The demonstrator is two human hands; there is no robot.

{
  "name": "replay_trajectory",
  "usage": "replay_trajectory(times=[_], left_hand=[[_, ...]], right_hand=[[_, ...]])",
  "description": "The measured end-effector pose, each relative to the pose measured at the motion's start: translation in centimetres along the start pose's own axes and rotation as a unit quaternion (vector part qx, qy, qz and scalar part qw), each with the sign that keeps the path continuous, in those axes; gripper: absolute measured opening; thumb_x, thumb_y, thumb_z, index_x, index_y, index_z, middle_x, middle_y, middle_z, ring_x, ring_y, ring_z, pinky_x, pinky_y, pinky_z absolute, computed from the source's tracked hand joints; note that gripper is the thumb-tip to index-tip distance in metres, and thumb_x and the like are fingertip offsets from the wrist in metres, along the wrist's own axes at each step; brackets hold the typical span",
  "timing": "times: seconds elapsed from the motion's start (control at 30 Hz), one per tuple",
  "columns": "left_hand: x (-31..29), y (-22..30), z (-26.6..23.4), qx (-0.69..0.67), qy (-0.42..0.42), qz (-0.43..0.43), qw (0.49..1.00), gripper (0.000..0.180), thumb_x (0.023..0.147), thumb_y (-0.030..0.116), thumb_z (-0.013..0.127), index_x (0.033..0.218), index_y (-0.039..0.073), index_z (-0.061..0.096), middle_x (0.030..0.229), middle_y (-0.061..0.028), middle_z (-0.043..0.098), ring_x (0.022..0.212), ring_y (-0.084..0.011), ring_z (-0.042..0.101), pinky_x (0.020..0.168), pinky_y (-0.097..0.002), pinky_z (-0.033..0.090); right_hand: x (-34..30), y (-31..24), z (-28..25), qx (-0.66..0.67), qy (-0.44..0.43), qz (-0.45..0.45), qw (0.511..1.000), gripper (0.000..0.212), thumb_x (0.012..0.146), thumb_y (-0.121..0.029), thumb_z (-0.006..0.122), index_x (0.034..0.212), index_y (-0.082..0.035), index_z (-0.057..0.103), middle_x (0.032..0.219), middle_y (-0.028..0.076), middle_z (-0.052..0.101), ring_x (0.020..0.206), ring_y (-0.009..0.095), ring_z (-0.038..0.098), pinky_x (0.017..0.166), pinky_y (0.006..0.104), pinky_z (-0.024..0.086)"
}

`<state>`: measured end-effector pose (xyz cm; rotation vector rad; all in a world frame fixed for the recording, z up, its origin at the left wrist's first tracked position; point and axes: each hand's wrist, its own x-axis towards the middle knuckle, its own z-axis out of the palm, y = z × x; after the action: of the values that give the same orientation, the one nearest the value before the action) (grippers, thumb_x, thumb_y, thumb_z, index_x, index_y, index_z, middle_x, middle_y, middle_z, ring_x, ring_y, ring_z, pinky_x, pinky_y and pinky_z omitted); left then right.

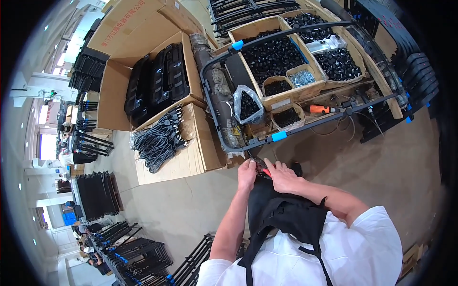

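Observation:
My left hand [246, 175] is closed at the near edge of a black tubular frame [248, 145], its fingers pinched round something small and dark. Beside it, my right hand [282, 178] is wrapped round a red-handled hand tool that looks like pliers [267, 172]. The tool's dark head points toward the left hand, and its tip is mostly hidden by the fingers. The frame lies across the workbench and carries pieces of blue tape [279, 136].
Wooden bins [267, 102] hold black plastic parts and screws [302, 77]. An orange power tool [320, 109] lies inside the frame. To the left, a bundle of black cables [160, 140] rests on a carton [195, 151], near an open cardboard box [113, 90] of black mouldings.

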<state>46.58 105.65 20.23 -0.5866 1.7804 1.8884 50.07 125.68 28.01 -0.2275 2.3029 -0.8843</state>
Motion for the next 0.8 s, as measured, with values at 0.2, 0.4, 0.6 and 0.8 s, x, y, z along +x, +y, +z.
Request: replay_trajectory(times=[0.2, 0.4, 0.6, 0.8], left_hand=[[0.3, -0.4, 1.0, 0.021, 0.003, 0.046, 0.999, 0.028, 0.115, 0.020, 0.047, 0.120, -0.001, 0.065, 0.105, -0.0063, 0.071, 0.089, -0.0139, 0.068, 0.084, -0.0328, 0.059], [2.0, -0.8, -0.7, 0.073, -0.013, 0.101, 0.992, 0.037, 0.114, 0.020, 0.048, 0.133, -0.008, 0.063, 0.116, -0.0109, 0.072, 0.106, -0.0164, 0.067, 0.097, -0.0333, 0.053], [3.7, -0.7, -2.5, 0.134, -0.061, 0.111, 0.983, 0.032, 0.113, 0.018, 0.049, 0.131, -0.004, 0.064, 0.114, -0.0039, 0.071, 0.102, -0.0102, 0.064, 0.094, -0.0287, 0.053], [3.8, 5.2, -5.5, 0.147, -0.228, 0.033, 0.962, 0.029, 0.109, 0.018, 0.051, 0.122, -0.001, 0.069, 0.108, -0.0059, 0.075, 0.095, -0.0134, 0.070, 0.088, -0.0306, 0.057]], right_hand=[[-0.4, 0.1, 0.4, -0.082, 0.063, -0.018, 0.994, 0.089, 0.087, -0.015, 0.064, 0.167, -0.003, 0.024, 0.128, 0.031, 0.055, 0.117, 0.047, 0.058, 0.101, 0.0552, 0.049], [-0.5, -2.0, 0.1, -0.042, 0.135, 0.018, 0.990, 0.086, 0.078, -0.024, 0.071, 0.157, -0.011, 0.040, 0.121, 0.030, 0.059, 0.110, 0.046, 0.061, 0.094, 0.0553, 0.050], [-0.1, -4.8, 1.6, 0.025, 0.158, 0.096, 0.982, 0.086, 0.078, -0.022, 0.075, 0.156, -0.014, 0.041, 0.117, 0.030, 0.061, 0.109, 0.050, 0.065, 0.094, 0.0560, 0.053], [-0.1, -7.5, 3.6, -0.010, 0.199, 0.139, 0.970, 0.089, 0.079, -0.019, 0.075, 0.160, -0.016, 0.039, 0.120, 0.029, 0.058, 0.111, 0.049, 0.066, 0.094, 0.0560, 0.055]])
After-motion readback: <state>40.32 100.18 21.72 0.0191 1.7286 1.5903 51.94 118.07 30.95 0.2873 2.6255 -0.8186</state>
